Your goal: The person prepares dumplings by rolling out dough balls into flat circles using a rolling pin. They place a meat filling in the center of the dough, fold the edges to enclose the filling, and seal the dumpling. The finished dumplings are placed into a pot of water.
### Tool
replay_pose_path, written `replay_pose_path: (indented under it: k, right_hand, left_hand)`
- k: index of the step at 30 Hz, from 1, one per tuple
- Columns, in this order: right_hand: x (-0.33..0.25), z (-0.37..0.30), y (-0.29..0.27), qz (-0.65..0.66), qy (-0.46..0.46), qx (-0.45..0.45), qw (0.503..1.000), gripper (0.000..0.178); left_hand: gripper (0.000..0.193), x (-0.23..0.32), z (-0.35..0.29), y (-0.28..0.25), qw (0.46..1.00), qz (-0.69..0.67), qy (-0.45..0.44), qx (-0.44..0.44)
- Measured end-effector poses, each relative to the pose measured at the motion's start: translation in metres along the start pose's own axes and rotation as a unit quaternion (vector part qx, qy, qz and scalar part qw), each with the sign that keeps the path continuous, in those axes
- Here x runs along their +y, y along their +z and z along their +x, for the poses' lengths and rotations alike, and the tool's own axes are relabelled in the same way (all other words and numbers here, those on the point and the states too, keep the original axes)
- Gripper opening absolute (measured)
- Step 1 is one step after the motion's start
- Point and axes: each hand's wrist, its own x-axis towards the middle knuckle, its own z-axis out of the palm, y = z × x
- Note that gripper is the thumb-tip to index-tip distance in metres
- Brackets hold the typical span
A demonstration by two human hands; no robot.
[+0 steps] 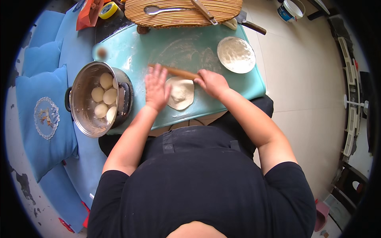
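A flattened round of dough point(185, 102) with a heap of flour on it lies near the front edge of the table. Just beyond it, a wooden rolling pin point(180, 73) slants across. My right hand point(212, 82) is closed around the pin's right end. At the pin's left end is my left hand point(156, 88), its fingers stretched out and slightly blurred. Its palm is beside the dough's left edge; whether it presses on the pin I cannot tell. To the left stands a deep steel pot point(88, 73) with several pale dough balls point(110, 96) inside.
A bowl of flour point(236, 54) sits at the right of the flour-dusted turquoise tabletop point(174, 43). A slatted wooden board point(170, 19) at the back bears a spoon point(158, 9) and a wooden-handled tool point(204, 11). Left is a blue sofa point(71, 43); a white bucket point(291, 11) stands far right.
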Motion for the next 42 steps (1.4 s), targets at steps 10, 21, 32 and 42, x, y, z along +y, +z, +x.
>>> replay_pose_path:
  k: [10, 21, 32, 42]
  right_hand:
    - [-0.013, -0.025, -0.005, -0.016, 0.013, 0.066, 0.998, 0.029]
    - [0.006, -0.019, 0.019, -0.180, -0.053, 0.203, 0.961, 0.018]
    - [-0.027, -0.027, 0.012, -0.074, -0.054, 0.210, 0.973, 0.022]
    - [-0.063, -0.042, 0.016, 0.497, 0.353, -0.123, 0.783, 0.048]
  left_hand:
    - [0.068, 0.042, -0.030, -0.024, 0.988, 0.043, -0.020, -0.149]
    - [0.054, 0.012, -0.027, 0.006, 0.987, -0.113, -0.114, -0.017]
    - [0.034, 0.011, -0.011, 0.015, 0.959, -0.169, -0.223, 0.030]
    - [0.012, 0.044, -0.011, -0.010, 0.930, -0.318, -0.181, -0.005]
